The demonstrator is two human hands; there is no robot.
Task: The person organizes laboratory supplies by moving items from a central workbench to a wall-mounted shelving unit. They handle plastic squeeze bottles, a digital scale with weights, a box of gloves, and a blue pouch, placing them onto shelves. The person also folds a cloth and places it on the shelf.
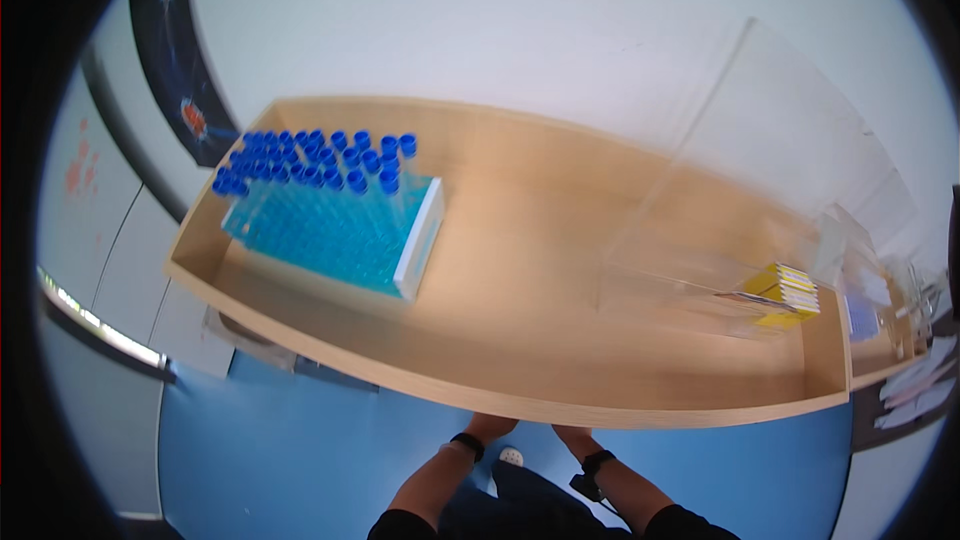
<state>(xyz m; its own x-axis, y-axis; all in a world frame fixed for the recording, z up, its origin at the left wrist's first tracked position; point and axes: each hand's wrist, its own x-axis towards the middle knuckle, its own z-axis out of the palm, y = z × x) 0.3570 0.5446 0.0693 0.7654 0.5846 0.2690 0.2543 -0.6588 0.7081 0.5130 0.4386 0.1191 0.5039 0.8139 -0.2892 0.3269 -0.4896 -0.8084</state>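
Both hands are at the near edge of a shallow wooden tray table (525,345), their fingers hidden under its rim. My left hand (491,426) shows only its wrist end, with a black band on the wrist. A little to the right, my right hand (572,435) is hidden likewise, with a black band and a small device on its wrist. On the left of the tray stands a teal test tube rack (322,247) with a white end panel, holding many clear tubes with blue caps (356,181). At the right lies a yellow box (784,296) beside a clear acrylic panel (780,127).
A pale wall (525,30) rises behind the tray. A dark poster (176,52) hangs at the left by light cabinets. Papers (915,390) and a second wooden tray (885,364) with clear items are at the far right. The floor (322,450) is blue.
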